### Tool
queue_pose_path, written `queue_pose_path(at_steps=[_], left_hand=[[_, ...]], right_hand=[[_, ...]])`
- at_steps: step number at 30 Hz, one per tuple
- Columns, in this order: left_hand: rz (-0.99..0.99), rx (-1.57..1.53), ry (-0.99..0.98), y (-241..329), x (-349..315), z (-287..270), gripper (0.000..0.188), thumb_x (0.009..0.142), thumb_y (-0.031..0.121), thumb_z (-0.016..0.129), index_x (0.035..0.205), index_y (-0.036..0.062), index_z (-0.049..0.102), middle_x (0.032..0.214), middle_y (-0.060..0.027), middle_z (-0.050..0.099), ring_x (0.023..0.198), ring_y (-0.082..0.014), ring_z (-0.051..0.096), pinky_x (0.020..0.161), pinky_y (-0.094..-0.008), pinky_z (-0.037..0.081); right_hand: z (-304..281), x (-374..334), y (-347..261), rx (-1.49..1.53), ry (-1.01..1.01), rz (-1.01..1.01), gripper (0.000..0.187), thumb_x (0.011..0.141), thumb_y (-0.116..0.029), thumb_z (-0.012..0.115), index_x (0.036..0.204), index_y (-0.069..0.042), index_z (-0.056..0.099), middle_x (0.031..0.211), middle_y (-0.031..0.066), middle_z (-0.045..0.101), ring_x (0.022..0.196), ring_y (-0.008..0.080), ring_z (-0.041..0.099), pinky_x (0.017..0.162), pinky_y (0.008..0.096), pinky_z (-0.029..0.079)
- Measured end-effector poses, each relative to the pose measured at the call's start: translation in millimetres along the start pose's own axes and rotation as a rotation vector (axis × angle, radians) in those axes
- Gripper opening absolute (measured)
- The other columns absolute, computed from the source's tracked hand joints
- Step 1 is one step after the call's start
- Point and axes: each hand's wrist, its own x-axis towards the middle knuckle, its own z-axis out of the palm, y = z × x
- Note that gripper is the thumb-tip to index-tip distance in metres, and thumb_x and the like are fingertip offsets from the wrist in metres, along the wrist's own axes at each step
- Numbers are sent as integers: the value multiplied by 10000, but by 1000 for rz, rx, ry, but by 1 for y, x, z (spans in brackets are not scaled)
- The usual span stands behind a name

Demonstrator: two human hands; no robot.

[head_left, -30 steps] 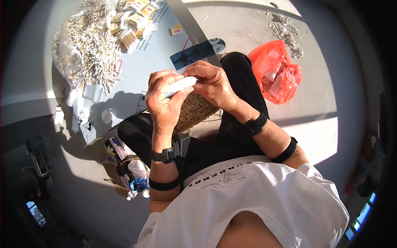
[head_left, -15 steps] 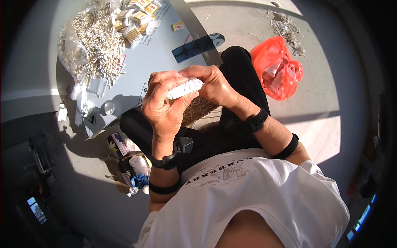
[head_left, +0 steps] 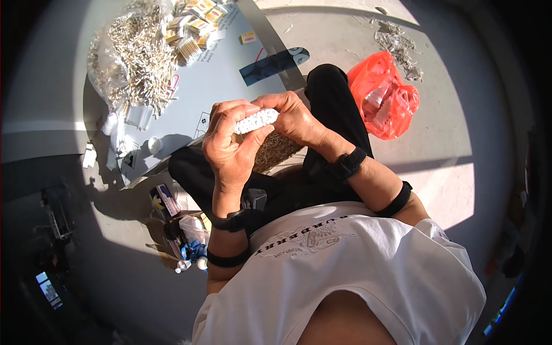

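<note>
A bundle of cotton swabs (head_left: 256,121) is held between my two hands, its white tips toward me. My left hand (head_left: 228,133) is closed round its left side, thumb below and fingers above. From the right, my right hand (head_left: 296,118) grips the other end with fingers and thumb. The swabs' sticks are mostly hidden behind the tips and fingers. Beyond my hands, on a grey board (head_left: 213,86), lies a large heap of loose cotton swabs (head_left: 144,63) in a clear plastic bag. Small yellow-and-white boxes (head_left: 198,26) are piled beside it.
An open red plastic bag (head_left: 384,98) stands on the floor right of my knee. Scraps (head_left: 397,46) lie beyond it. A round white lid-like piece (head_left: 154,145) sits near the board's edge. Assorted items, among them a blue one (head_left: 194,251), lie by my left forearm.
Both hands keep hold of the swab bundle, with the fingers shifted slightly around it. The view has moved a little; the board's contents appear slightly further right.
</note>
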Motion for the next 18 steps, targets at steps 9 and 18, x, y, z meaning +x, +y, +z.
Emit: queue_pose_path(at_steps=[9,18], left_hand=[[49,101,0,3,1,2,341,644,-16,808,924,35,619,889,-77,652,863,-244,610,770,-334,506],[146,128,-33,3,5,1,323,648,-18,799,907,36,613,853,-70,647,827,-242,600,747,-340,503]], right_hand=[[0,-1,-1,-67,5,-35,227,772,27,727,997,7,702,847,2,687,806,49,575,737,238,495],[-1,0,1,-51,-33,-21,232,764,29,731,993,14,698,833,-3,679,801,54,575,736,241,498]])
